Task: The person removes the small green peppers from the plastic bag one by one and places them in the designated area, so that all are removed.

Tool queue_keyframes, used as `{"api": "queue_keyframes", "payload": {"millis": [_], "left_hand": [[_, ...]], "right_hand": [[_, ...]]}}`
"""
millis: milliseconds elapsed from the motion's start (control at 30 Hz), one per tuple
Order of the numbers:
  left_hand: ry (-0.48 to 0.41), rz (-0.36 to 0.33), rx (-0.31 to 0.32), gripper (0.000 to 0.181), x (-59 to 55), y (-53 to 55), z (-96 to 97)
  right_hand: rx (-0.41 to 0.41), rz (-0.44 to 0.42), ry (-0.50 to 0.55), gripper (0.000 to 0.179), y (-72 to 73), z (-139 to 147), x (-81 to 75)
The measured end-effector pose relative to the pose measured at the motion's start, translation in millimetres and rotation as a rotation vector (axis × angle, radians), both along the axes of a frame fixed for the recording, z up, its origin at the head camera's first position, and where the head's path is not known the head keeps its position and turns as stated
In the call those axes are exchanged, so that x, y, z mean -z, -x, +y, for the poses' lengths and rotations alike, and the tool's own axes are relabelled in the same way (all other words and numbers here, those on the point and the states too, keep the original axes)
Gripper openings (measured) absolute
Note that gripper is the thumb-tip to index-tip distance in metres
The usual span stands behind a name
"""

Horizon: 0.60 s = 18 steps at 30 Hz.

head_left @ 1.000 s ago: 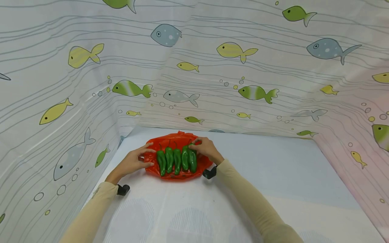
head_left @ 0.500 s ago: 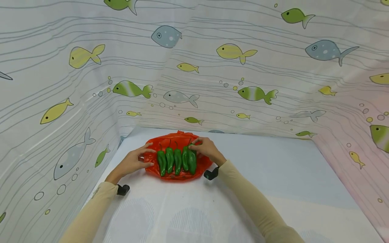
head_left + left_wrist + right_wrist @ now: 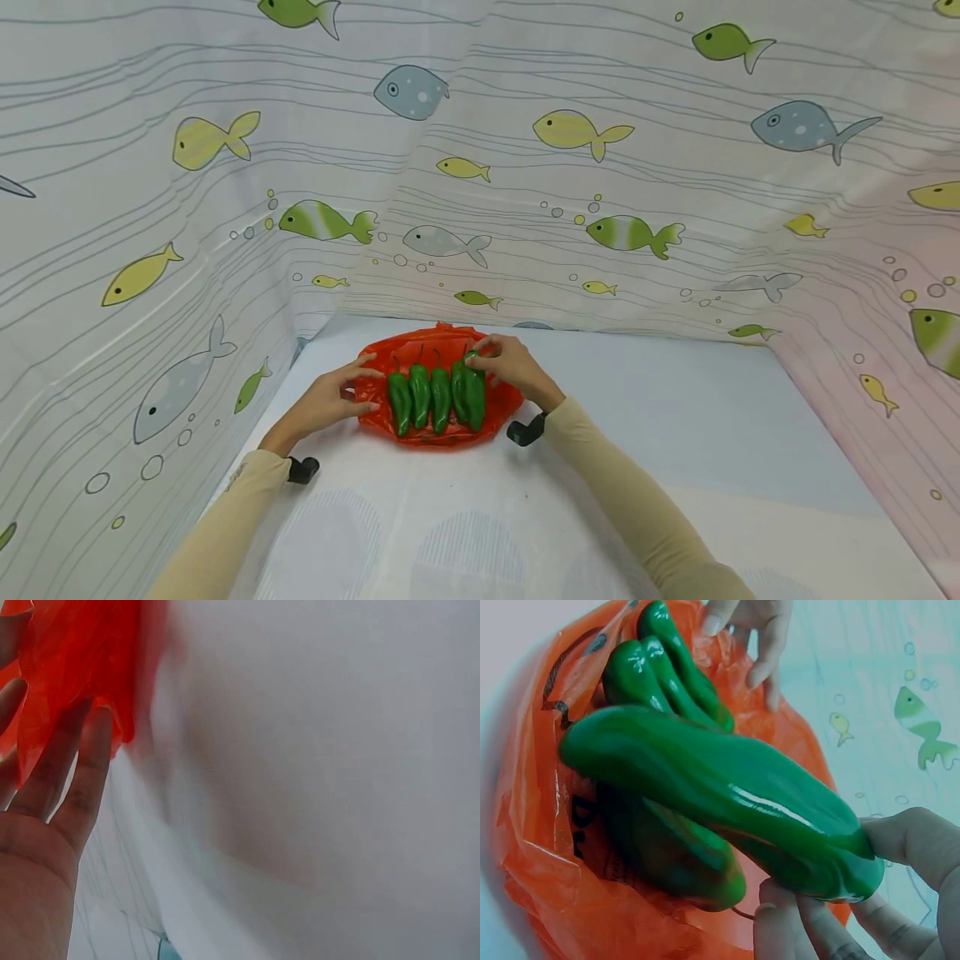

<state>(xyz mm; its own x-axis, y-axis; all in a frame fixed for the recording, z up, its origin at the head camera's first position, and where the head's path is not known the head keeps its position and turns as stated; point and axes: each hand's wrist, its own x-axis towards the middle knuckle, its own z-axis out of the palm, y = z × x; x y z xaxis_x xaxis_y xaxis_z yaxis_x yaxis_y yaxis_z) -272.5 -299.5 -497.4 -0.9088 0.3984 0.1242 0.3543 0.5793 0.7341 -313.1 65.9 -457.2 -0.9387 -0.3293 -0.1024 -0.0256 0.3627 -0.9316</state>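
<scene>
At red bag [image 3: 504, 403] | right hand [image 3: 516, 367] pinches pepper [image 3: 731, 796] | left hand [image 3: 327, 400] spread | lettering [image 3: 580, 816]: right-wrist only

Head view: bright, diffuse light; soft shadow on the table [image 3: 660, 417] beside my right sleeve [image 3: 630, 500]; right wall [image 3: 900, 367] tinted pink. Left wrist view: dim, table blurred, my left hand [image 3: 37, 851] shaded, bag [image 3: 82, 652] vivid red. Right wrist view: cool, greenish cast; white glare along the pepper [image 3: 720, 799] I hold, another pepper [image 3: 679, 859] below in shade.
</scene>
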Motion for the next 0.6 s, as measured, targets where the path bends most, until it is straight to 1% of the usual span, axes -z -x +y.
{"api": "queue_keyframes", "payload": {"millis": [233, 367, 500, 600], "left_hand": [[-0.001, -0.001, -0.001, 0.052, -2.5, -2.9, 1.7], [-0.011, -0.01, 0.002, 0.051, -3.3, -3.9, 1.9], [-0.013, -0.017, 0.002, 0.051, -4.8, -4.8, 2.3], [-0.006, -0.012, 0.001, 0.051, -3.7, -5.2, 2.7]], "right_hand": [[-0.004, 0.02, 0.105, 0.045, -5.3, 7, -7.3], [0.006, 0.034, 0.122, 0.052, -6.4, 13, -9.6], [0.024, 0.047, 0.129, 0.049, -7.7, 21, -12.9], [0.028, 0.048, 0.137, 0.044, -8.2, 27, -12.3]]}}
